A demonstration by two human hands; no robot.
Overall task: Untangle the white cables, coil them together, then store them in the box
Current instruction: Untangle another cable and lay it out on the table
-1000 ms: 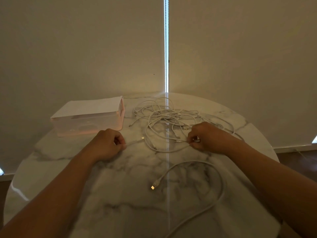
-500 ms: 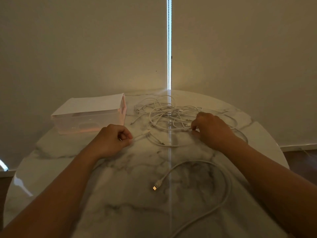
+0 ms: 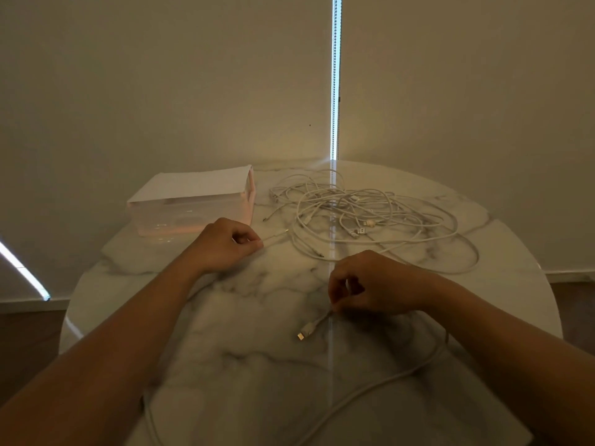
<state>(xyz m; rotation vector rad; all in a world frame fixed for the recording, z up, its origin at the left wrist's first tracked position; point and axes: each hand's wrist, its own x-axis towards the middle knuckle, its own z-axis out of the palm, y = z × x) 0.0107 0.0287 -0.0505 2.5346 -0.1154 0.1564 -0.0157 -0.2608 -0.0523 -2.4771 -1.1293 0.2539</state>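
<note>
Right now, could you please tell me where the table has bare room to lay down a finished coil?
The table is bare between the left hand and the plug of the loose cable, and in front of the box, left of that hand. Crowded: the tangle right of the box, and the near right, where the loose cable runs.

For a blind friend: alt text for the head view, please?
Left hand pinches a thin cable near its tip, right hand pinches a loose cable behind its plug; tangled white cables and a lidded box sit beyond on a marble table.
</note>
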